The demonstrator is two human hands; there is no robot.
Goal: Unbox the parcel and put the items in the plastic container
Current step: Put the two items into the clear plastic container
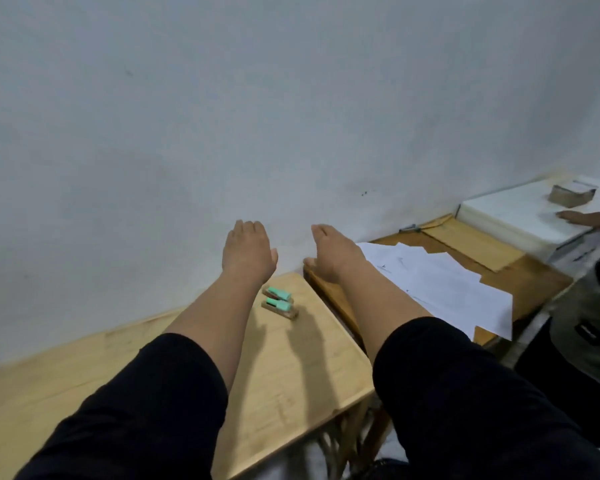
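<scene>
Both my arms reach forward over a light wooden table (284, 368), palms down. My left hand (248, 249) is flat and holds nothing, fingers close together. My right hand (333, 254) is also flat and empty, thumb out to the left. Two small green and brown items (279, 301) lie side by side on the table just below my left hand, untouched. No parcel or plastic container can be made out in this view.
A second wooden table (520, 271) at the right carries loose white paper sheets (437, 285). A white box (520, 216) with a small brown object (570, 195) stands at the far right, another person's hand (586, 218) on it. A pale wall (222, 116) is behind.
</scene>
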